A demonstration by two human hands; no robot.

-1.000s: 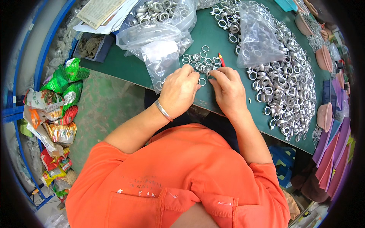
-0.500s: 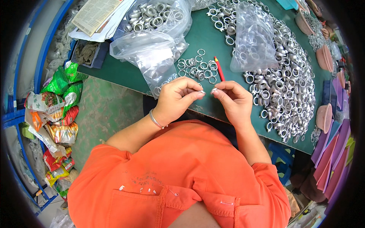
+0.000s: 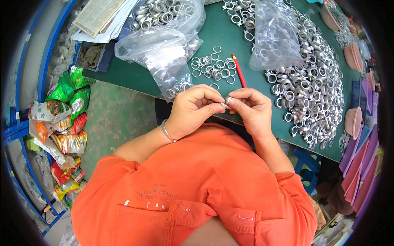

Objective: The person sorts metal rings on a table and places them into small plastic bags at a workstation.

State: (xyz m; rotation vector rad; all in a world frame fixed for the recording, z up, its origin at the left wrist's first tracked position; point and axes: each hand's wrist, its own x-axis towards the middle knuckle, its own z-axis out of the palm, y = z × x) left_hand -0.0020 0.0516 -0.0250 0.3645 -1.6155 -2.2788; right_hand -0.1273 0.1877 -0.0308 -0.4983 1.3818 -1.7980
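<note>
My left hand (image 3: 195, 104) and my right hand (image 3: 252, 110) meet over the table's near edge, thumb and forefinger of each pinched together. Between the left fingertips is a small metal ring (image 3: 223, 105), mostly covered. The right fingertips pinch another small metal ring (image 3: 228, 99), touching the first; its exact form is hidden by the fingers. Just beyond my hands lies a loose group of thin metal rings (image 3: 213, 70). A red pencil-like stick (image 3: 239, 70) rests beside them, its tip pointing away.
A large heap of ring-shaped metal fittings (image 3: 305, 96) covers the right of the green table (image 3: 223, 30), with a clear plastic bag (image 3: 275, 37) on it. Another bag (image 3: 164, 61) of metal rings lies left. Papers (image 3: 98, 18) and pink baskets (image 3: 353, 123) stand around.
My two hands have come together, the left moving right, so the small metal pieces they pinch now touch. The view has shifted slightly.
</note>
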